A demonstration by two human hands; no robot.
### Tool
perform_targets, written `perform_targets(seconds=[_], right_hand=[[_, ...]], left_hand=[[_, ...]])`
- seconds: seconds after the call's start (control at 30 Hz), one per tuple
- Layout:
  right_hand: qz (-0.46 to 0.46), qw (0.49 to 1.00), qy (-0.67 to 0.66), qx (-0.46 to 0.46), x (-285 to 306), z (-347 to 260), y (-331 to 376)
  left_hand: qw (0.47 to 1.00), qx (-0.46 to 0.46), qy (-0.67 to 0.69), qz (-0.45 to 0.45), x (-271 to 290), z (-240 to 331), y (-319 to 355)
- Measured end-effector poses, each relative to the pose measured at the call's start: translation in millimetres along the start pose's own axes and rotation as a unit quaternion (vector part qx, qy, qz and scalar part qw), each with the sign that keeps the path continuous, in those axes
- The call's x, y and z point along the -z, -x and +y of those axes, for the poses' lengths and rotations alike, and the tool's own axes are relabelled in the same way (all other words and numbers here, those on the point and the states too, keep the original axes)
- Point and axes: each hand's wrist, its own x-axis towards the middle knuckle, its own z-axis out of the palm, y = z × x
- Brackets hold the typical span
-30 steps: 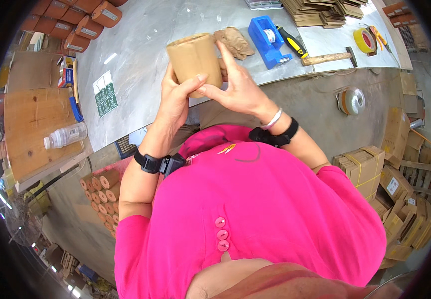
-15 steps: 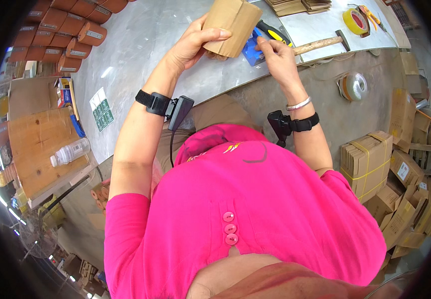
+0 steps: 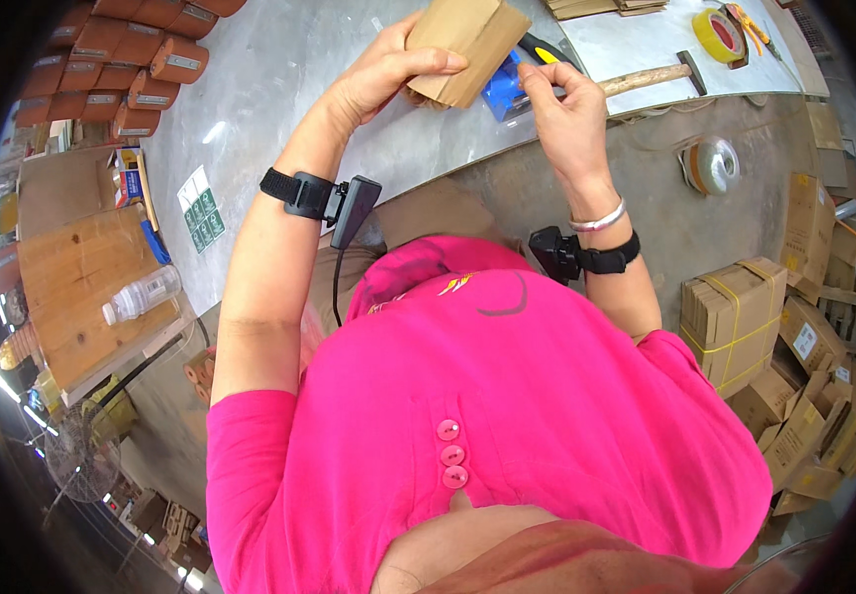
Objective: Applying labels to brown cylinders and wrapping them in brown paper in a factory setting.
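My left hand [image 3: 380, 77] is closed round a brown cardboard bundle [image 3: 465, 48], its thumb lying across the near face. The bundle is tilted above the grey worktable, and its top is cut off by the picture's edge. Just right of it, my right hand [image 3: 570, 117] has thumb and forefinger pinched together; whatever is between them is too small to name. Close to those fingertips lies a blue plastic object [image 3: 500, 95], partly hidden behind the bundle. A black and yellow tool handle [image 3: 541, 48] rests beyond the right fingers.
A wooden-handled hammer [image 3: 651, 78], a yellow tape roll [image 3: 719, 37] and orange-handled tools lie on the right of the worktable [image 3: 279, 94]. Reddish-brown cylinders [image 3: 178, 61] are stacked far left. A plastic bottle [image 3: 141, 296] lies on a wooden board. Strapped cardboard [image 3: 732, 322] stands at right.
My right hand has shifted slightly right, drawing a little away from the blue object. The bundle stays in my left hand and has tilted a bit. The whole view has moved slightly.
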Motion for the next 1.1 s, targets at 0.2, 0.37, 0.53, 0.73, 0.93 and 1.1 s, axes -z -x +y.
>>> perform_targets(seconds=[0.2, 0.37, 0.53, 0.73, 0.93, 1.1], right_hand=[[-0.018, 0.996, -0.025, -0.08, 16.1, -8.6, 31.3], [-0.07, 0.977, -0.074, -0.19, 13.9, 15.5, 40.8], [-0.049, 0.992, 0.082, -0.077, 10.3, 39.8, 38.0], [-0.088, 0.99, 0.084, 0.075, 21.0, -8.8, 31.0], [-0.175, 0.96, 0.022, 0.217, 7.3, -75.1, 12.5], [-0.162, 0.954, 0.105, 0.228, -14.2, -76.0, 6.7]], left_hand=[[1.0, -0.008, -0.005, 0.007, -3.4, 1.2, 1.5], [0.994, -0.035, 0.096, -0.042, -9.5, 9.4, 1.8], [0.998, -0.043, 0.043, -0.028, -7.1, 4.2, 0.9], [0.998, -0.056, -0.001, 0.038, -13.9, -1.1, 8.2], [0.994, -0.081, -0.037, 0.069, -26.5, 12.8, 27.9], [0.987, -0.087, -0.072, 0.111, -26.2, 18.1, 43.4]])
